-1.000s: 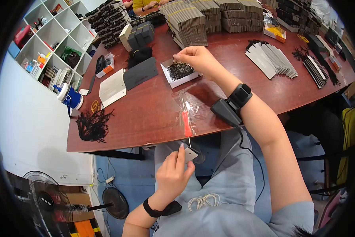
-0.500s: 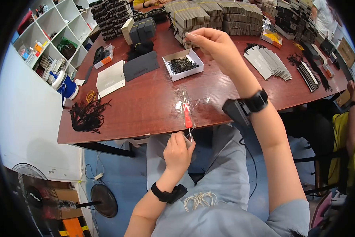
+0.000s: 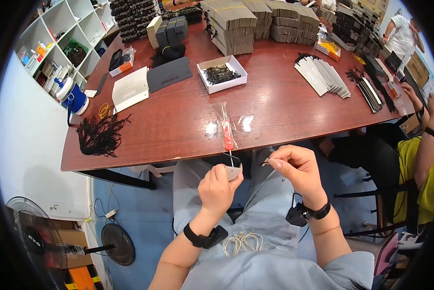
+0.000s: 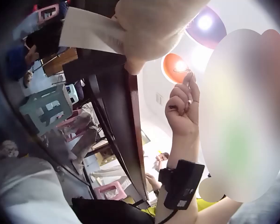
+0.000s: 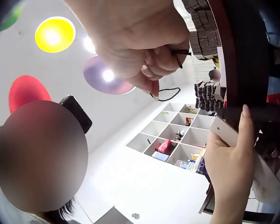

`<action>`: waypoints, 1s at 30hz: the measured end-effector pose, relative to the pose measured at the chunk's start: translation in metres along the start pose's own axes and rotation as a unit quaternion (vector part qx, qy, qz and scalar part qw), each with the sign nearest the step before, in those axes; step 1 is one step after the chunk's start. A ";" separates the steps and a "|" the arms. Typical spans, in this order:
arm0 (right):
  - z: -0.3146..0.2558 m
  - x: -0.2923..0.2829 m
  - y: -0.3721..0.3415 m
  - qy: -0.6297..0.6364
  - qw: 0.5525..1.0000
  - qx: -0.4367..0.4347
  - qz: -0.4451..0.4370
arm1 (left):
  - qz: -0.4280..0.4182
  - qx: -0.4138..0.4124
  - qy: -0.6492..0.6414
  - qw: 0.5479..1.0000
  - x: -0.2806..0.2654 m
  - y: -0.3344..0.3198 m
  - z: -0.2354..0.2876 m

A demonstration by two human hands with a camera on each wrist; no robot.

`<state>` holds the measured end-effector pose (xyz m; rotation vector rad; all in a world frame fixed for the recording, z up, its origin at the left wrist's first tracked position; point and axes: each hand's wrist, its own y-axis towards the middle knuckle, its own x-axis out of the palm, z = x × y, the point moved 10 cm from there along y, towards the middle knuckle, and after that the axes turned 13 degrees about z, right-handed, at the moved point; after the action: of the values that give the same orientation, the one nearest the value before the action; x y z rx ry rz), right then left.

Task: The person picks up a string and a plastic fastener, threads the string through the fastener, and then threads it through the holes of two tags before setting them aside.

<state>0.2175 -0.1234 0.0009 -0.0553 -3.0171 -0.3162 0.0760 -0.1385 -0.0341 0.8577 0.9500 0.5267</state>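
In the head view my left hand (image 3: 216,189) grips a light grey tag (image 3: 233,172) with a hole near its end, just off the table's front edge. Beyond the tag lies a red-handled tool (image 3: 227,136), its thin metal shaft reaching over the edge to the tag. To the right, my right hand (image 3: 301,171) pinches a thin black cord between thumb and fingertips. The right wrist view shows this cord (image 5: 170,89) standing out as a small loop, and a dark piece (image 5: 180,52) sticking out between the curled fingers.
A white box (image 3: 226,87) of small black pieces stands mid-table. Grey cards (image 3: 131,92) and black tassels (image 3: 98,135) lie left, fanned grey tags (image 3: 318,77) right. Tall card stacks (image 3: 231,29) line the back. Another person (image 3: 422,164) sits at the right.
My right hand has come from the white box, up and back toward me, to beside the left hand, with the black cord. The left hand keeps the tag near the tool's tip.
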 end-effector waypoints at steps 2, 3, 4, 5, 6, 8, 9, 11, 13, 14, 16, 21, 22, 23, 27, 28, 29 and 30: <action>0.003 0.001 -0.004 0.001 1.000 0.001 0.003 | 0.007 -0.011 -0.008 1.000 0.002 0.002 0.001; 0.005 0.002 -0.005 0.004 1.000 0.004 0.005 | 0.005 -0.009 0.009 1.000 0.003 0.002 0.001; 0.010 0.006 -0.009 -0.003 1.000 0.011 -0.009 | 0.003 -0.007 0.027 1.000 0.005 0.002 0.000; 0.016 0.012 -0.013 -0.013 0.999 0.026 -0.041 | 0.004 -0.007 0.026 1.000 0.007 0.003 -0.001; 0.019 0.019 -0.016 -0.018 0.998 0.021 -0.062 | 0.006 -0.001 0.030 1.000 0.009 0.004 -0.003; 0.027 0.033 -0.021 -0.026 0.995 0.017 -0.097 | 0.006 0.002 0.034 0.999 0.013 0.005 -0.005; 0.029 0.034 -0.021 -0.027 0.995 0.018 -0.098 | 0.013 0.000 0.026 1.000 0.013 0.006 -0.006; 0.036 0.047 -0.023 -0.044 0.986 0.041 -0.157 | 0.020 -0.002 0.018 1.000 0.014 0.007 -0.007; 0.039 0.052 -0.018 -0.048 0.987 0.014 -0.156 | 0.016 -0.013 -0.011 1.000 0.015 0.008 -0.008; 0.046 0.050 -0.012 -0.037 0.989 0.029 -0.138 | 0.016 -0.015 -0.011 1.000 0.014 0.007 -0.009; 0.049 0.043 0.002 -0.079 0.991 0.043 -0.100 | -0.014 -0.013 -0.008 1.000 0.018 0.004 -0.012; 0.060 0.008 0.016 -0.184 0.982 -0.030 0.009 | -0.044 -0.088 -0.027 0.995 0.020 -0.002 -0.028; 0.056 0.002 0.015 -0.205 0.977 -0.041 0.029 | -0.069 -0.133 -0.046 0.988 0.023 -0.007 -0.035; 0.052 -0.004 0.015 -0.226 0.971 -0.051 0.050 | -0.070 -0.134 -0.047 0.987 0.022 -0.009 -0.037; 0.059 -0.016 0.011 -0.221 0.973 -0.027 0.060 | -0.065 -0.114 -0.046 0.990 0.025 -0.014 -0.045; 0.058 -0.016 0.010 -0.222 0.973 -0.028 0.061 | -0.122 -0.204 -0.174 0.956 0.045 -0.025 -0.054; 0.060 -0.015 0.010 -0.218 0.974 -0.018 0.060 | -0.176 -0.288 -0.296 0.894 0.064 -0.037 -0.058; 0.061 -0.015 0.009 -0.214 0.975 -0.007 0.059 | -0.196 -0.320 -0.385 0.844 0.074 -0.041 -0.054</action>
<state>0.2262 -0.1023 -0.0585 -0.3476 -3.4160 -0.3553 0.0668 -0.0871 -0.1196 0.1906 0.1464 0.0845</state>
